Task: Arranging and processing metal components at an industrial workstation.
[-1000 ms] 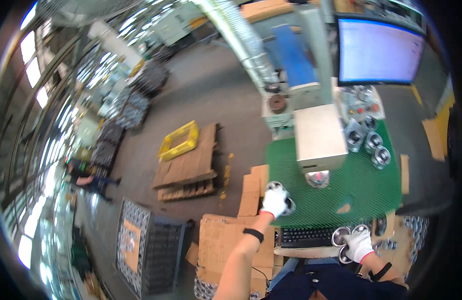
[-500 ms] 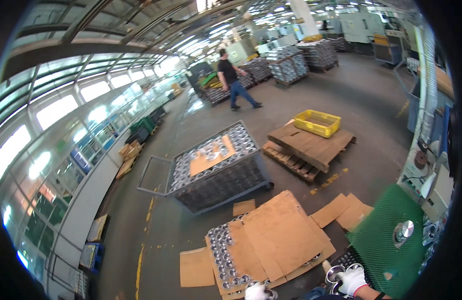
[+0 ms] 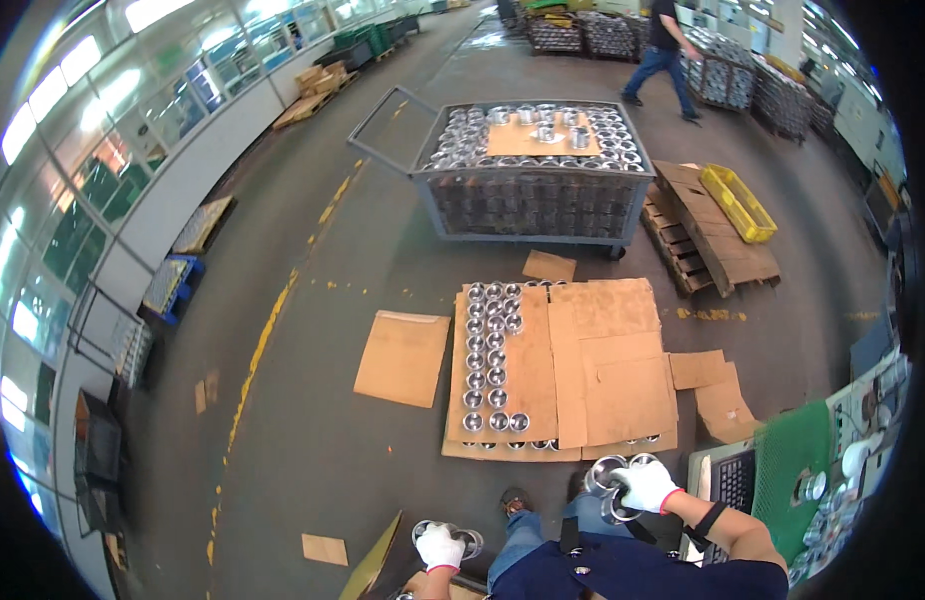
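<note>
My left hand (image 3: 441,547), in a white glove, is closed on shiny round metal cups (image 3: 472,543) at the lower middle, beside an upright cardboard flap (image 3: 375,556). My right hand (image 3: 647,487), also gloved, grips several similar cups (image 3: 605,474) in front of my legs, left of the green-mesh bench. Ahead lies a cardboard-covered stack (image 3: 613,350). Rows of metal cups (image 3: 497,357) stand on its left part, and more cups peek from under its front edge.
A grey wheeled cart (image 3: 533,205) full of metal cups stands beyond the stack. Right of it, a yellow crate (image 3: 738,204) rests on wooden pallets (image 3: 683,245). A green-mesh-covered bench (image 3: 798,475) is at my right. A person (image 3: 665,55) walks at the back. Loose cardboard (image 3: 403,358) lies on the floor.
My view has tilted down and swung round, so the cart and stack now sit straighter and higher. Both hands show more fully, the right beside the bench. The other person has kept walking.
</note>
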{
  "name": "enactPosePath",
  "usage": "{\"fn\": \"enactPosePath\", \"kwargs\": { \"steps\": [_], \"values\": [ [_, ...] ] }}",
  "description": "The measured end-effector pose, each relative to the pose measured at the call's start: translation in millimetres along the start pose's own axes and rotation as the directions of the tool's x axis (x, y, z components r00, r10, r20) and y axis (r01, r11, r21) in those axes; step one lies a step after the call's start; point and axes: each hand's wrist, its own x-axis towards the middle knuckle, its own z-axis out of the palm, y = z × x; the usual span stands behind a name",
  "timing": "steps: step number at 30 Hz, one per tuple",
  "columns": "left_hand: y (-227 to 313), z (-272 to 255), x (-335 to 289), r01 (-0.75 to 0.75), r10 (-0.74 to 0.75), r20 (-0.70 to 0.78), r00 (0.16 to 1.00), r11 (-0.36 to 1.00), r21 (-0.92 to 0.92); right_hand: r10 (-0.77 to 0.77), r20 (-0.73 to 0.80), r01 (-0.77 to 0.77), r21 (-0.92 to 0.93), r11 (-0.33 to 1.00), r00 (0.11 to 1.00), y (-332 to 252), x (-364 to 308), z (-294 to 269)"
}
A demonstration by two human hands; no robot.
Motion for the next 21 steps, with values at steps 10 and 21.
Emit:
{"fn": "enactPosePath", "kwargs": {
  "steps": [10, 21],
  "values": [
    [44.5, -6.8, 7.4, 0.071, -0.066, 0.043, 0.997, 0.987, -0.145, -0.166, 0.0, 0.166, 0.045, 0.985, 0.986, 20.7, 116.7, -4.9],
    [140.7, 9.3, 91.7, -0.19, 0.26, 0.23, 0.938, 0.94, -0.284, 0.018, 0.029, -0.017, -0.032, 0.999, 0.999, 70.7, 358.1, 67.5]
  ]
}}
